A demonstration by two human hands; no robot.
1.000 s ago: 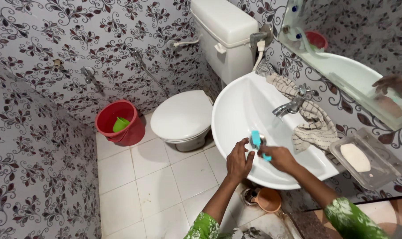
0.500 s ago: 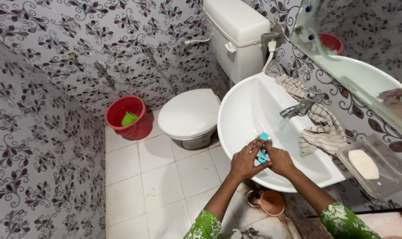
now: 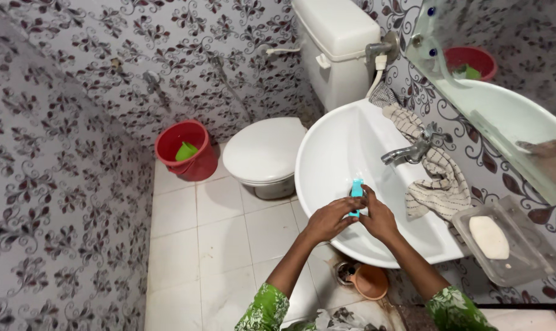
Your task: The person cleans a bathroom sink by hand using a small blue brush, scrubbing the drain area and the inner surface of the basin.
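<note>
Both my left hand [image 3: 328, 219] and right hand [image 3: 376, 219] have fingers closed around the small turquoise plastic brush [image 3: 355, 191] over the white ceramic basin [image 3: 339, 147]; best kept low beneath the steel tap [image 3: 406, 153], grip firm.

Green sleeves [image 3: 267, 309] (white floral print), bare forearms

No labels, signs or screens show; the one package-like thing is a clear rectangular plastic soap box [image 3: 523, 254], near right.
</note>
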